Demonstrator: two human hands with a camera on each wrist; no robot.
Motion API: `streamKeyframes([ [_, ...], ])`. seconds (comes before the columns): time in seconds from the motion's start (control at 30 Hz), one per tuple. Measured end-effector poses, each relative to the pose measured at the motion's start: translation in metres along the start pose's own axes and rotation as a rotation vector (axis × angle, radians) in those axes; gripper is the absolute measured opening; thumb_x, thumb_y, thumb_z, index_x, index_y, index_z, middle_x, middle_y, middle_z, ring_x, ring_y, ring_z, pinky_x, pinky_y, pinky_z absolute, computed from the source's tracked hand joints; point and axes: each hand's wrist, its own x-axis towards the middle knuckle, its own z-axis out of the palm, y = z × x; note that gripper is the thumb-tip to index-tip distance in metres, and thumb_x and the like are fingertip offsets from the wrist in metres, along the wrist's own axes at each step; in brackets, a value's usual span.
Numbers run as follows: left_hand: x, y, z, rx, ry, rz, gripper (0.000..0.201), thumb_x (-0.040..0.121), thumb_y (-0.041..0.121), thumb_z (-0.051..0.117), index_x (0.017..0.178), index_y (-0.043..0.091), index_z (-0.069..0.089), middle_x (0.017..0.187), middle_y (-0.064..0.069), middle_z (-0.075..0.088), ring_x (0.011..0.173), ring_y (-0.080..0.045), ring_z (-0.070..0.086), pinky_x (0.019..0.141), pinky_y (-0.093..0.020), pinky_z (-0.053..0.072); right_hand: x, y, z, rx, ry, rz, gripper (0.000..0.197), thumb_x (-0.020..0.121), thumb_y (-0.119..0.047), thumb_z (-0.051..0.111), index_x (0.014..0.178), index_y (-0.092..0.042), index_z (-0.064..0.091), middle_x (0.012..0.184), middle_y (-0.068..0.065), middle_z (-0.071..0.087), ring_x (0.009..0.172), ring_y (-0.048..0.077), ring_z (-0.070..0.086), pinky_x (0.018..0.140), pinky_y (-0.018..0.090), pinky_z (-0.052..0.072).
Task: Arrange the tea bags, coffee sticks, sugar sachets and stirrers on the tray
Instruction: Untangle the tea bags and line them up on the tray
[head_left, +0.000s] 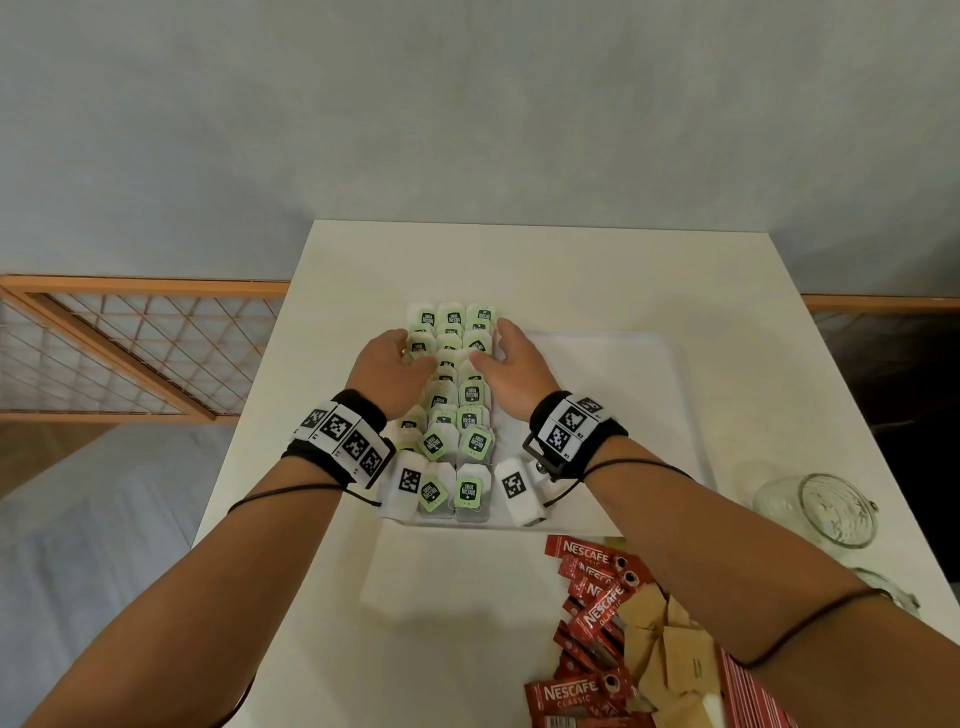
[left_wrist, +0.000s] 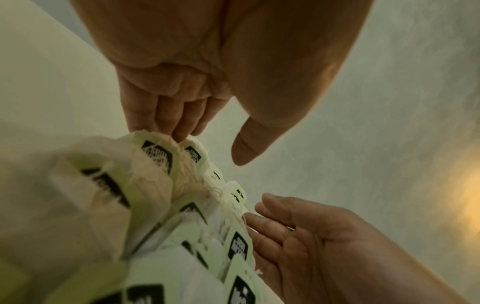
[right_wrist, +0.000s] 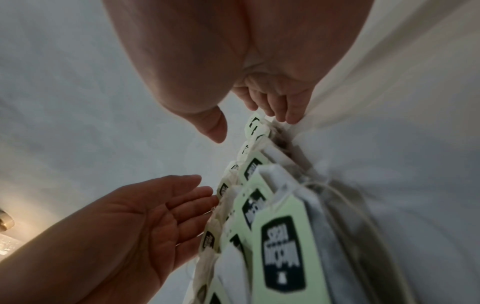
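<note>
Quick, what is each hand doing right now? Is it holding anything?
Left hand: open, straight fingers pressing the left side of the tea bags, holding nothing.
Right hand: open, fingers against the right side of the same rows, holding nothing.

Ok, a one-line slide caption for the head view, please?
Both hands, left hand and right hand, flank rows of tea bags on a white tray.

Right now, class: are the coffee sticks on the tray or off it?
Off it. The red coffee sticks lie heaped on the table, nearer the person than the tray, beside brown sachets.
</note>
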Motion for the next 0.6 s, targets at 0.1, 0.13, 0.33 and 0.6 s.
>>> streamKeyframes([
  [0.1, -0.001, 0.000, 0.000, 0.012, -0.009, 0.016, 0.029, 0.092, 0.022, 0.065, 0.082, 0.032, 0.039, 0.078, 0.020, 0.038, 0.093, -0.017, 0.046, 0.086, -0.031, 0.039, 0.006, -0.004, 0.007, -0.007, -0.019, 0.004, 0.030, 0.095, -0.031, 0.057, 0.119, -0.015, 0.050, 0.108, -0.006, 0.062, 0.094, 0.009, 0.059, 0.088, 0.032, 0.047],
  [0.13, -0.001, 0.000, 0.000, 0.014, -0.013, 0.018, 0.030, 0.092, 0.023, 0.065, 0.081, 0.033, 0.039, 0.078, 0.020, 0.037, 0.093, -0.017, 0.046, 0.086, -0.031, 0.039, 0.010, -0.002, 0.011, -0.009, -0.022, 0.006, 0.049, 0.091, -0.039, 0.056, 0.132, -0.014, 0.047, 0.122, -0.001, 0.063, 0.107, 0.014, 0.061, 0.097, 0.038, 0.049],
  [0.33, -0.001, 0.000, -0.002, 0.020, -0.020, 0.010, 0.037, 0.092, 0.022, 0.064, 0.075, 0.037, 0.034, 0.077, 0.017, 0.041, 0.090, -0.017, 0.047, 0.084, -0.032, 0.040, 0.012, -0.006, 0.014, -0.046, -0.057, 0.008, 0.076, 0.095, -0.041, 0.054, 0.159, -0.018, 0.021, 0.159, 0.003, 0.037, 0.142, 0.022, 0.040, 0.118, 0.041, 0.034],
  [0.6, -0.009, 0.000, -0.011, 0.105, -0.009, -0.028, 0.071, 0.093, 0.037, 0.065, 0.153, 0.014, 0.035, 0.155, -0.006, 0.043, 0.139, -0.026, 0.046, 0.112, -0.044, 0.041, 0.002, -0.010, -0.015, -0.151, -0.080, -0.031, 0.069, 0.103, -0.034, 0.053, 0.160, -0.013, 0.020, 0.164, 0.007, 0.028, 0.150, 0.023, 0.028, 0.120, 0.036, 0.027],
])
